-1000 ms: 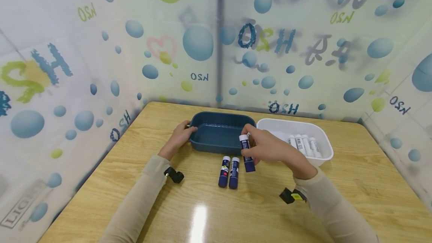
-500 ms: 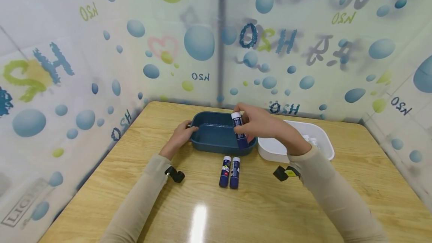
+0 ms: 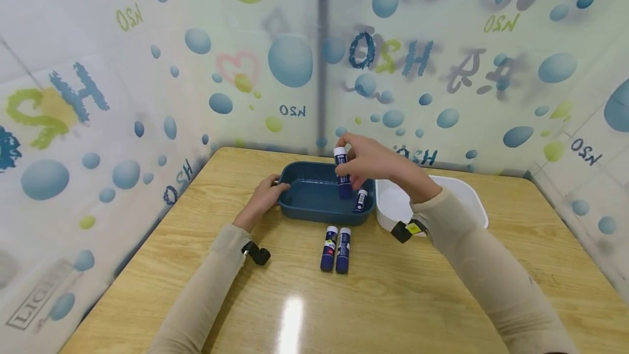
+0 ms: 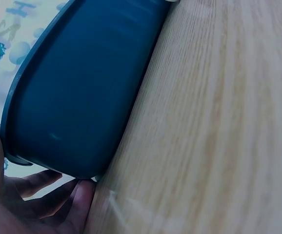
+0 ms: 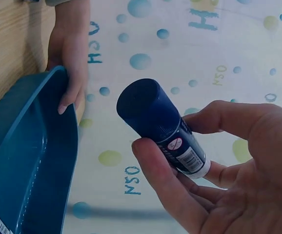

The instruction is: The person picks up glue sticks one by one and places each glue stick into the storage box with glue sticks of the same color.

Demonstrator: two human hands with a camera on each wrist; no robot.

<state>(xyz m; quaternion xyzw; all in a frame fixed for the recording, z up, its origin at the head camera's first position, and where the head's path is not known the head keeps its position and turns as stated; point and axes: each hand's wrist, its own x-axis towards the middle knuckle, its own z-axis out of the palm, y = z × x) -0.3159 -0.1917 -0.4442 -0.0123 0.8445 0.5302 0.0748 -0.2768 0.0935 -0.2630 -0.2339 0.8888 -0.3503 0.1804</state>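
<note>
My left hand [image 3: 263, 199] grips the left end of a dark blue tray [image 3: 314, 214], its thumb over the rim; in the left wrist view fingers [image 4: 77, 204] bend against the outside. Above the tray's right half, my right hand [image 3: 371, 160] pinches a navy glue stick [image 3: 344, 186], white end up. The right wrist view shows that glue stick [image 5: 153, 114] between thumb and fingers, clear of the tray. Another glue stick [image 3: 361, 201] leans inside the tray's right end. Two glue sticks, one left [image 3: 328, 248] and one right [image 3: 343, 251], lie side by side in front of the tray.
A white plastic bin [image 3: 393, 214] stands right of the tray, partly behind my right forearm, which hides its contents. The wooden table [image 3: 236, 299] meets a patterned curtain [image 3: 295, 124] at the back and another at each side.
My right hand has lifted the glue stick up and left, from the tray's front edge to above its inside. The glue stick inside the tray has come into view. My left hand stays put.
</note>
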